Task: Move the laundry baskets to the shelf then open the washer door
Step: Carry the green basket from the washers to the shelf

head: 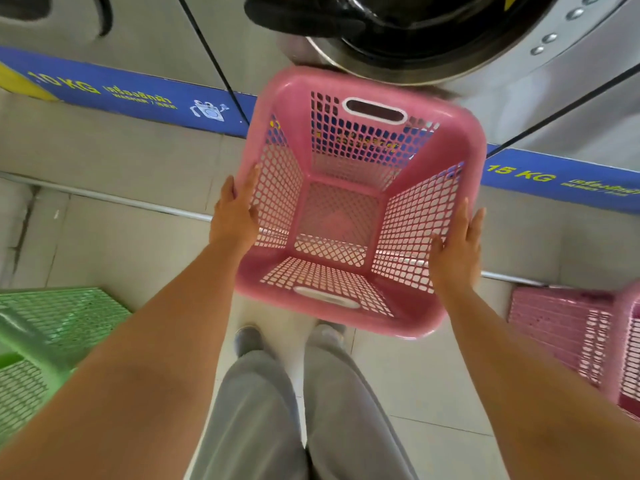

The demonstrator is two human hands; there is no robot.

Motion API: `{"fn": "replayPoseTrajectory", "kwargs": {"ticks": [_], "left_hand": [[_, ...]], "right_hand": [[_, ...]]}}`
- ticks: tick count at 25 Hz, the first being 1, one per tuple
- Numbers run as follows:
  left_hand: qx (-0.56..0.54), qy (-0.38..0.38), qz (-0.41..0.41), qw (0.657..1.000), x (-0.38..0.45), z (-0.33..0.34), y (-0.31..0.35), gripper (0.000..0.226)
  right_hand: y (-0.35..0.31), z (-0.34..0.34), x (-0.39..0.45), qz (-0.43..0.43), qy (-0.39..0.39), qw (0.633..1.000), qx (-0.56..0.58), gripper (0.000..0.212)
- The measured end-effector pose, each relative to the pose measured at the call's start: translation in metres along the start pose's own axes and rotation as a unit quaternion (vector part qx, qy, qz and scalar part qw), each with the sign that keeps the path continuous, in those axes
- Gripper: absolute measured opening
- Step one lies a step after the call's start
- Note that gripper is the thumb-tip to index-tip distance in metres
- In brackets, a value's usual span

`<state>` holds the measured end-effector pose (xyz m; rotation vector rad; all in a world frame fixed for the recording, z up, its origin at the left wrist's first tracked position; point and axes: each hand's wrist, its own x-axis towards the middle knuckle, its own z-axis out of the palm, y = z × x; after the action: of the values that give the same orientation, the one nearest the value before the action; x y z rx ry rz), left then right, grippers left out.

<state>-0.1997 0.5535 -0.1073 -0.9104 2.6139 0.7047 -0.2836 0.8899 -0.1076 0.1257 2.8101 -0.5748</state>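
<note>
Both forearms reach forward from the bottom of the view, grey trousers and shoes below them on the tiled floor (138,244). Left hand (235,213) lies flat against the left wall of the pink basket (360,161), fingers extended along the rim, not curled. Right hand (457,251) presses the right wall the same way, palm in, thumb over the edge. Basket is clamped between the two palms, empty, off the floor, tilted with its far rim up toward the washer door (415,39). Door's round glass sits just above the far rim; looks shut, but only its lower part shows, so not sure.

Green basket (52,327) sits on the floor at the left edge, a second pink basket (581,341) at the right edge. No shelf in view.

Progress guess: early. One basket in hand, none seen shelved, two more waiting on the floor, door step not yet done.
</note>
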Motion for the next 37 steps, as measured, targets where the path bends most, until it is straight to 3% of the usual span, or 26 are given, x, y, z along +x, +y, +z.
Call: {"fn": "replayPoseTrajectory", "kwargs": {"ticks": [6,13,23,28,37], "left_hand": [[-0.029,0.059,0.005,0.998,-0.017,0.002,-0.005,0.080],[-0.062,0.076,-0.044,0.994,-0.093,-0.011,-0.074,0.077],[-0.088,0.143,-0.161,0.973,-0.239,-0.028,-0.293,0.071],[-0.130,0.140,-0.199,0.961,-0.252,0.004,-0.364,0.075],[-0.178,0.108,-0.207,0.956,-0.221,0.073,-0.407,0.077]], "right_hand": [[-0.003,0.003,-0.014,-0.003,0.032,0.996,0.081,0.083],[-0.025,0.019,-0.087,-0.040,0.026,0.997,0.061,0.083],[-0.108,0.128,-0.249,-0.142,-0.045,0.989,0.015,0.080],[-0.127,0.187,-0.272,-0.156,-0.069,0.985,-0.002,0.076],[-0.114,0.263,-0.246,-0.169,-0.065,0.983,-0.025,0.075]]}}
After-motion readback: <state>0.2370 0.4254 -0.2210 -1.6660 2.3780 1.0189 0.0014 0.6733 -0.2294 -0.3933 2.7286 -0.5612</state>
